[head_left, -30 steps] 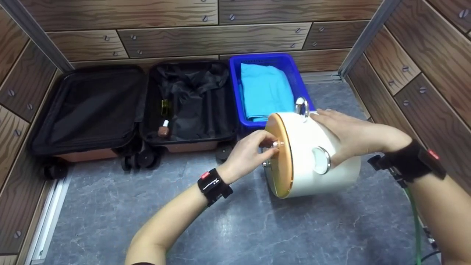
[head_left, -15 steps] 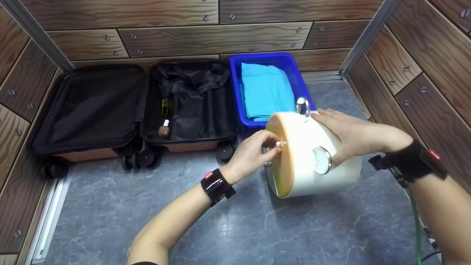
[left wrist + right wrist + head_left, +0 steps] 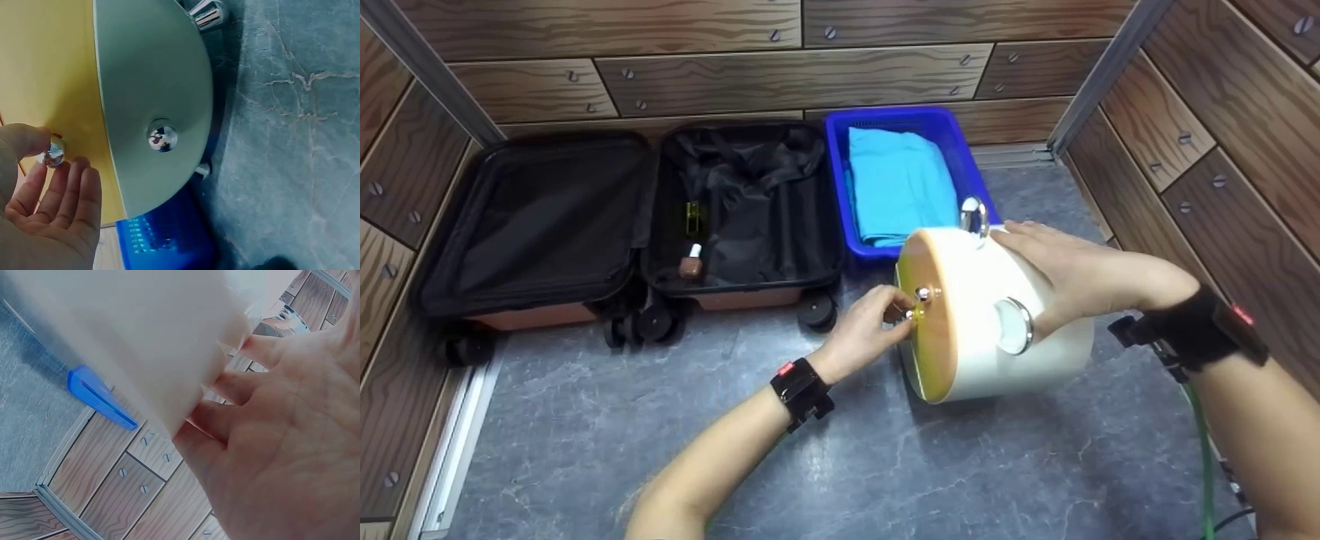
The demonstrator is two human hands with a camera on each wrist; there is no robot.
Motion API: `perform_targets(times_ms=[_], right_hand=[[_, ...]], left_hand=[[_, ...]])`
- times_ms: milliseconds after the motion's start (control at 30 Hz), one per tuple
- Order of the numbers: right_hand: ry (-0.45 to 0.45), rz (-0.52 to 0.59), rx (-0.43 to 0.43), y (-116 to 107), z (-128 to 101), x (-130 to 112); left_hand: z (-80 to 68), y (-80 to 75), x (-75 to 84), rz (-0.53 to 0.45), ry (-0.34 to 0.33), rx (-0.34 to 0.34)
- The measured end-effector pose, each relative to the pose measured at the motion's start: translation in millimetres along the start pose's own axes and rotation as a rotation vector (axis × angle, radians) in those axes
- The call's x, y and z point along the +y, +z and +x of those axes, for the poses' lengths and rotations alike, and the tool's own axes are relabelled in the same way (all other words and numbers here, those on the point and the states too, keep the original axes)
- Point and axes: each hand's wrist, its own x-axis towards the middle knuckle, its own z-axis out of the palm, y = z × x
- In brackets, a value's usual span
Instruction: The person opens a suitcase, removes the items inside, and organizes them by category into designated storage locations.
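Note:
A rounded white box [image 3: 982, 277] stands on the floor, its orange-yellow front panel [image 3: 937, 352] facing left. Chrome ring handles [image 3: 975, 217] stick out of its top. My left hand [image 3: 864, 330] pinches a small chrome knob [image 3: 54, 154] on the yellow panel between thumb and fingers. One bare knob [image 3: 922, 294] shows just above those fingertips in the head view. In the left wrist view another chrome knob [image 3: 162, 138] sits on a grey-green part of the front. My right hand [image 3: 1076, 277] rests spread over the box's right side, fingers pressed along its edge [image 3: 185, 424].
An open black-lined suitcase [image 3: 742, 247] lies at the back left, holding a brown nail polish bottle [image 3: 691, 264] and a small yellow-green item [image 3: 693, 217]. Close behind the box is a blue basket [image 3: 971, 169] with folded turquoise cloth [image 3: 900, 187]. Wood-patterned walls [image 3: 720, 82] surround the floor.
My left fingers have let go of the upper chrome knob, moved slightly down and left, and pinch another knob. The right hand and the box have stayed in place.

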Motion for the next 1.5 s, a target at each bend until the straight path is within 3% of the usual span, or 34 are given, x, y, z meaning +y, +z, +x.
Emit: perform_targets(times_ms=[367,800,1033,1367,1500], right_hand=[[-0.007,0.003,0.006,0.0,0.2,-0.6],[0.000,-0.006,0.000,-1.6,0.1,0.8],[0.007,0.007,-0.001,-0.7,-0.8,1.4],[-0.004,0.002,0.001,-0.1,0.3,0.2],[0.010,0.011,-0.003,0.1,-0.6,0.0]], left_hand=[[-3.7,-4.5,-6.3,-0.004,0.046,0.013],[-33.2,-39.6,-20.4,0.038,0.067,0.095],[-47.6,-54.9,-27.4,0.039,0.038,0.120],[-52.0,-62.3,-29.7,0.037,0.049,0.106],[-49.9,-77.8,-29.5,0.086,0.021,0.082]])
